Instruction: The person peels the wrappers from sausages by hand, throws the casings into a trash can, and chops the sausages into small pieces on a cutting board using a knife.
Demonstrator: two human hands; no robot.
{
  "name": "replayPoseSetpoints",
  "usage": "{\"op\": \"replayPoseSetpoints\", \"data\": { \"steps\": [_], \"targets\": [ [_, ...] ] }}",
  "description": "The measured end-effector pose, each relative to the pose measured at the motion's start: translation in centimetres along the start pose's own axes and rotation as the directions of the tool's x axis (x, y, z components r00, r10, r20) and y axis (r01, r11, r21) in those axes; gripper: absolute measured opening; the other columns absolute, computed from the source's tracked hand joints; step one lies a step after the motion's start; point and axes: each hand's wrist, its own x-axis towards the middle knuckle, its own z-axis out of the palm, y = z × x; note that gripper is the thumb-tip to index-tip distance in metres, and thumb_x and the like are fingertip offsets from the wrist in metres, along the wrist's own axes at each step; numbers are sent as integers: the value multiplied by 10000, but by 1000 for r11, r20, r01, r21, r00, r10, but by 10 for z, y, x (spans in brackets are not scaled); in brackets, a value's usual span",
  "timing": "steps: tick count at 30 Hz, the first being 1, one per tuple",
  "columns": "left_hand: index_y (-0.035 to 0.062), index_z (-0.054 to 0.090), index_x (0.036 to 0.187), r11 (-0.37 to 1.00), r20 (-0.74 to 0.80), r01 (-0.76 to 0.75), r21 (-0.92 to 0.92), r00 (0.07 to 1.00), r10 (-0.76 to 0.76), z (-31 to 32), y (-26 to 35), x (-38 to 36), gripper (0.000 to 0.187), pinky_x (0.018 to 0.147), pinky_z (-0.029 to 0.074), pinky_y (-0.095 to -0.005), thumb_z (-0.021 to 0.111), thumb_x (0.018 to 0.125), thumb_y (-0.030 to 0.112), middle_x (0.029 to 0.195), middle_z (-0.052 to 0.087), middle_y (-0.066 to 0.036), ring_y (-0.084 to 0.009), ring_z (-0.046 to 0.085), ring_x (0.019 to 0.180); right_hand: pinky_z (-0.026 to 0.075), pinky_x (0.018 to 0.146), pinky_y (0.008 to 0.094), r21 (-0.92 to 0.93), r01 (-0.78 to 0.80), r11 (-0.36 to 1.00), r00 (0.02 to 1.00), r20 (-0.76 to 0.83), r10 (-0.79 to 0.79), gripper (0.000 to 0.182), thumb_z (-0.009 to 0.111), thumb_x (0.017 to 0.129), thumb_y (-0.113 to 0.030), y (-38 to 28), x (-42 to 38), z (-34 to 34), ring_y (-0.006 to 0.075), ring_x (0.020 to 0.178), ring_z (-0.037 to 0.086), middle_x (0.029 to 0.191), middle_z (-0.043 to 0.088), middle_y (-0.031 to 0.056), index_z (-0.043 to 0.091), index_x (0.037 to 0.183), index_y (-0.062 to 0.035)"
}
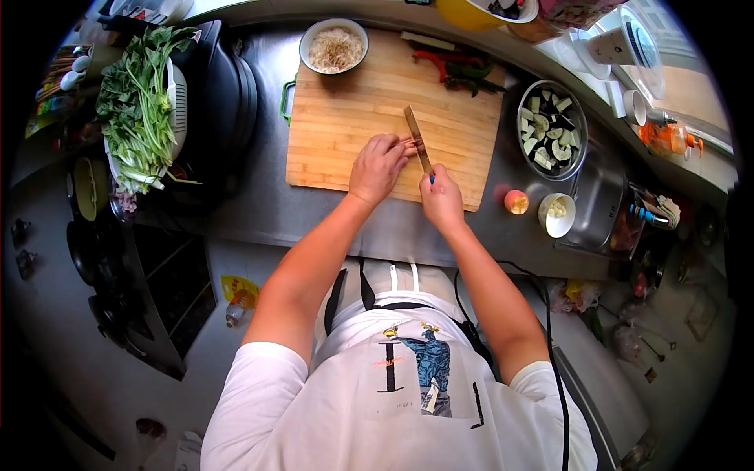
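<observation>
My right hand [442, 196] is wrapped round the handle of a kitchen knife [416, 133], its blade pointing away from me over the wooden cutting board [322, 149]. Just left of the blade, my left hand [377, 166] rests on the board with bent fingers pressed together. Its fingertips are close to the blade, around a small reddish piece that I cannot make out. Red peppers [433, 61] and green peppers [470, 73] lie at the board's far right. On its far left corner stands a bowl [305, 49] of pale shreds.
A metal bowl [583, 129] of chopped eggplant stands right of the board. Nearer me are a reddish fruit [516, 202] and a small white bowl [559, 228] with pale bits. Beyond lies the sink [601, 206]. Leafy greens [141, 110] fill a white basket at left.
</observation>
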Motion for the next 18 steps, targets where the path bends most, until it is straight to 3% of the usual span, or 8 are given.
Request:
{"op": "replayPoseSetpoints", "data": {
  "steps": [4,7,9,10,12,18],
  "targets": [
    [86,652,1039,999,-11,-7,36,1000,8,-3,5,2,277,892,483,-399,716,774,137,1109,600,-68,-288,570,1037,472,693,531,-49,2,999,1000,-17,-3,178,518,926,-192,3,6,6,474,793,603,826,634,277,530,937,-14],
    [80,640,1067,985,-71,61,163,996,-50,-6,20,6,328,901,475,-400,729,761,155,1148,583,-84,-292,573,1036,474,701,529,-27,0,1000,1000,5,0,177,521,919,-186,11,13,5,480,807,601,834,633,288,534,939,-11],
    [74,620,1113,949,19,257,182,964,-264,-5,29,7,367,877,490,-406,721,767,145,1187,566,-111,-314,600,1019,480,718,526,10,19,1000,999,34,-20,181,527,911,-183,14,14,4,478,825,607,846,639,285,536,937,-4],
    [74,620,1113,950,19,254,181,965,-262,-3,34,8,367,877,490,-406,721,767,145,1187,566,-111,-314,600,1019,480,718,526,10,18,1000,999,31,-19,181,527,911,-183,14,14,4,478,825,607,846,639,285,536,937,-4],
    [74,606,1109,895,80,443,55,891,-446,3,42,10,353,854,500,-443,711,779,143,1230,549,-121,-352,617,1022,485,735,524,3,9,1000,999,52,-10,187,531,907,-179,11,14,6,470,837,615,858,645,279,541,950,3],
    [14,592,1051,815,-47,567,-122,816,-575,24,37,11,309,830,514,-434,705,793,141,1186,550,-154,-377,634,964,487,745,524,5,0,1000,1000,23,0,189,516,913,-173,3,12,1,471,829,619,849,645,280,548,984,0]
  ]
}}
